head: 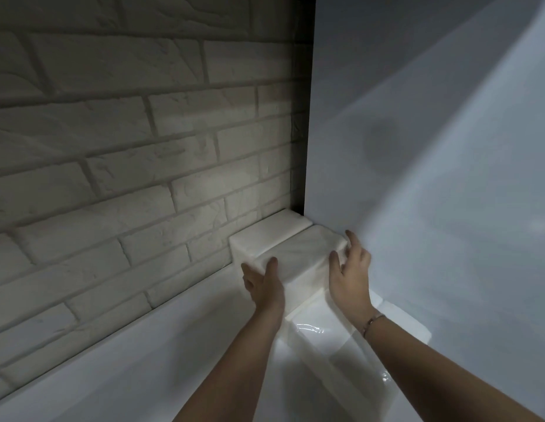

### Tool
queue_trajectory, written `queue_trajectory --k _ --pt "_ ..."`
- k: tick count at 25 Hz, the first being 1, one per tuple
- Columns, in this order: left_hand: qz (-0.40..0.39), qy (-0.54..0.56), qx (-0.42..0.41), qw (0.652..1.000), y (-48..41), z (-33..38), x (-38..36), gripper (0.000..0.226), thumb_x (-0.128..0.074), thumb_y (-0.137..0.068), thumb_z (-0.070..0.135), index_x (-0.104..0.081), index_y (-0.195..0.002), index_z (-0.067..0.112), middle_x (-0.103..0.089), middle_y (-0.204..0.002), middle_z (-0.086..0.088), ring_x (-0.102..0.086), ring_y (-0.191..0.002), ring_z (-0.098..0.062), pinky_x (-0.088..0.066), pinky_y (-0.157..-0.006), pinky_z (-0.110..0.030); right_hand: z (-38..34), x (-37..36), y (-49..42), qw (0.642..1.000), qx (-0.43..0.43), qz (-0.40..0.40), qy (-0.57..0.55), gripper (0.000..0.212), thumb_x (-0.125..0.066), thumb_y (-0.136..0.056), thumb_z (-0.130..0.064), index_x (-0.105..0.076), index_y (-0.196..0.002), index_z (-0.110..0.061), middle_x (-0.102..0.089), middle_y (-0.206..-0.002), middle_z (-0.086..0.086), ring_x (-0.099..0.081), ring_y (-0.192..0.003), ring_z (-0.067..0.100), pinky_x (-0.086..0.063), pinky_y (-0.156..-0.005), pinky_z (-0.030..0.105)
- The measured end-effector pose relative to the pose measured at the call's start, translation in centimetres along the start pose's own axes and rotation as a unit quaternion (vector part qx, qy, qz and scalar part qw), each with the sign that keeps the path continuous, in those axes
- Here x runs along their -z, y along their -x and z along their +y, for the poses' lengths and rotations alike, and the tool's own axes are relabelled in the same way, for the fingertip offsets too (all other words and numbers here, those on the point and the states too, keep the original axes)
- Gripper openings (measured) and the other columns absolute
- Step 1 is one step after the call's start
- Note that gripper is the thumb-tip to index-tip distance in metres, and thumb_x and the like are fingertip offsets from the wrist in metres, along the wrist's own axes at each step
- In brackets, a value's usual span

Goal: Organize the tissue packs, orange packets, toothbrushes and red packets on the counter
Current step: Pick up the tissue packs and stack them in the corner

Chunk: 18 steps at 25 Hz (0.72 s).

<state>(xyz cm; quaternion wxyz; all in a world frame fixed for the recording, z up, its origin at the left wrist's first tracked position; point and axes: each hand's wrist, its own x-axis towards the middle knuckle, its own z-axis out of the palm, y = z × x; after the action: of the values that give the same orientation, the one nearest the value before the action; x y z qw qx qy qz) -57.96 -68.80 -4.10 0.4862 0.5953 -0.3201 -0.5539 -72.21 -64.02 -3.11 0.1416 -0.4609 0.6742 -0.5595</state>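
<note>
No legible text, label, brand, number or sign anywhere. Only plain white, glossy wrapping on the tissue packs at 5 o'clock, without readable print.

I count four white tissue packs in the corner: two on top, side by side, and two lower in front; the pile may hide more. Two hands show, the left hand and the right hand, with one bracelet.
</note>
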Motion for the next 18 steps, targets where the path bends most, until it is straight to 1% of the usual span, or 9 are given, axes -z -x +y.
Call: queue_trajectory --k 1,2,4,5,7,10,12,15,18 --pt "0.001 0.004 -0.002 1.0 0.1 0.0 -0.1 0.085 -0.057 -0.098 0.05 -0.005 -0.164 0.032 -0.008 -0.172 -0.003 -0.028 -0.152 -0.034 -0.022 -0.124 -0.052 0.5 -0.2 0.5 1.0 -0.019 0.007 -0.007 0.048 -0.051 -0.105 -0.021 -0.037 -0.151 -0.023 -0.034 -0.133 0.001 -0.045 -0.103 -0.007 -0.032 -0.101 0.02" --pt "0.003 0.007 -0.003 1.0 0.2 0.1 -0.2 0.085 -0.057 -0.098 0.049 -0.005 -0.164 0.032 -0.007 -0.172 -0.003 -0.027 -0.153 -0.033 -0.021 -0.124 -0.053 0.9 -0.4 0.8 0.999 -0.044 0.009 -0.014 0.043 -0.052 -0.105 -0.021 -0.041 -0.147 -0.02 -0.036 -0.135 0.003 -0.047 -0.108 0.001 -0.034 -0.101 0.022" --pt "-0.002 0.014 -0.006 1.0 0.3 0.1 -0.3 0.083 -0.055 -0.1 0.046 -0.004 -0.164 0.031 -0.005 -0.172 -0.004 -0.022 -0.155 -0.031 -0.017 -0.125 -0.051 1.5 -0.8 0.7 0.992 -0.118 -0.004 -0.049 0.033 -0.053 -0.105 -0.027 -0.049 -0.137 -0.02 -0.051 -0.132 0.011 -0.055 -0.118 0.023 -0.04 -0.099 0.03" --pt "-0.008 0.013 -0.01 1.0 0.4 0.1 -0.3 0.082 -0.054 -0.101 0.045 -0.004 -0.164 0.03 -0.004 -0.173 -0.004 -0.018 -0.157 -0.028 -0.014 -0.125 -0.048 1.7 -0.8 0.4 0.985 -0.153 -0.018 -0.074 0.031 -0.053 -0.105 -0.031 -0.051 -0.134 -0.021 -0.057 -0.13 0.012 -0.057 -0.12 0.028 -0.042 -0.098 0.032" --pt "-0.023 0.008 -0.017 1.0 0.4 -0.2 -0.2 0.079 -0.05 -0.103 0.044 -0.003 -0.164 0.029 -0.004 -0.173 -0.004 -0.011 -0.158 -0.023 -0.01 -0.126 -0.045 2.4 -0.6 0.0 0.975 -0.187 -0.046 -0.11 0.036 -0.054 -0.104 -0.036 -0.053 -0.137 -0.022 -0.06 -0.13 0.006 -0.058 -0.121 0.025 -0.041 -0.1 0.032" --pt "-0.024 -0.002 -0.027 0.999 0.0 -0.7 0.0 0.08 -0.051 -0.101 0.049 -0.005 -0.164 0.029 -0.01 -0.172 -0.003 -0.014 -0.158 -0.023 -0.012 -0.128 -0.047 4.1 -0.2 -0.3 0.958 -0.21 -0.08 -0.177 0.044 -0.061 -0.095 -0.047 -0.057 -0.135 -0.029 -0.061 -0.135 -0.003 -0.057 -0.126 0.018 -0.04 -0.115 0.038" --pt "-0.017 0.001 -0.023 1.0 0.0 -0.8 -0.1 0.082 -0.053 -0.1 0.051 -0.006 -0.164 0.03 -0.013 -0.172 -0.003 -0.017 -0.157 -0.024 -0.015 -0.127 -0.049 4.9 -0.1 -0.2 0.947 -0.229 -0.093 -0.206 0.039 -0.064 -0.097 -0.038 -0.059 -0.135 -0.028 -0.061 -0.139 -0.003 -0.058 -0.129 0.017 -0.038 -0.12 0.041" --pt "-0.013 -0.007 -0.019 1.0 0.1 -0.3 -0.3 0.085 -0.054 -0.098 0.053 -0.005 -0.164 0.03 -0.015 -0.171 -0.004 -0.021 -0.156 -0.025 -0.018 -0.126 -0.052 4.9 0.4 0.0 0.941 -0.236 -0.103 -0.22 0.044 -0.062 -0.101 -0.02 -0.053 -0.143 -0.022 -0.059 -0.141 -0.004 -0.058 -0.129 0.017 -0.041 -0.115 0.034" --pt "-0.019 -0.032 -0.01 0.999 0.1 0.1 -0.2 0.089 -0.054 -0.097 0.057 -0.001 -0.164 0.031 -0.013 -0.172 -0.004 -0.022 -0.156 -0.026 -0.019 -0.126 -0.052 4.6 0.7 0.2 0.94 -0.224 -0.12 -0.227 0.046 -0.061 -0.099 -0.014 -0.053 -0.143 -0.023 -0.06 -0.137 -0.007 -0.06 -0.118 0.008 -0.043 -0.103 0.027"
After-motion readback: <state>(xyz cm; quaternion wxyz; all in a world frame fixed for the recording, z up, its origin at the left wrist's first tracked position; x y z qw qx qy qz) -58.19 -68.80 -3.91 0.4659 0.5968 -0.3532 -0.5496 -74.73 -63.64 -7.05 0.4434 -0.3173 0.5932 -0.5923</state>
